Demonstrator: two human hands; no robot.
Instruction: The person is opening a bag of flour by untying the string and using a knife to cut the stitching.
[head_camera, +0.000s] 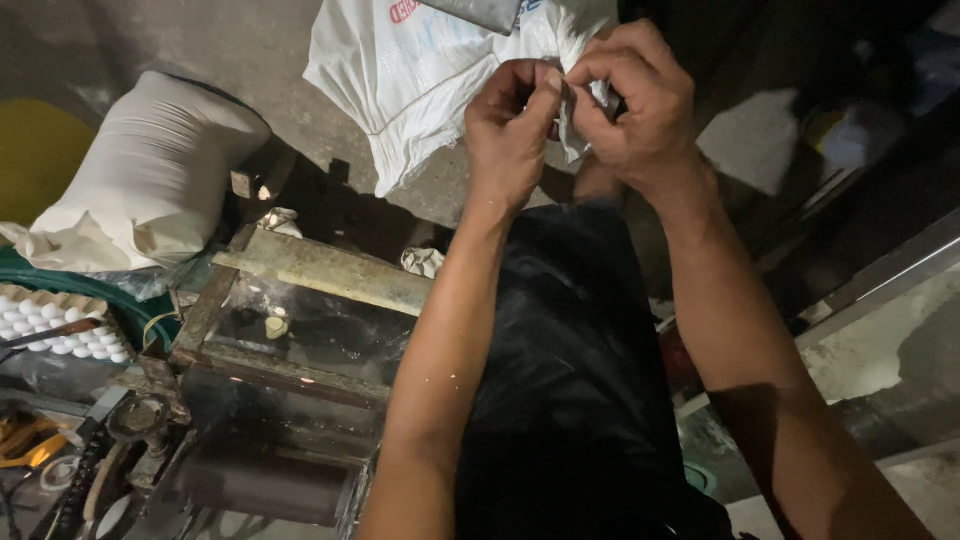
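My left hand and my right hand are raised together at the top middle, both pinching the bunched edge of a white woven sack. The sack hangs to the left of my hands over the concrete floor. Fingers of both hands are closed on a twisted bit of the sack's fabric. Below my forearms hangs a black plastic bag or sheet, dark and shiny.
A stuffed white sack lies at the left beside a yellow object. A tray of white eggs sits at the left edge. A wooden frame with a metal machine and roller stands at lower left. A concrete ledge runs at right.
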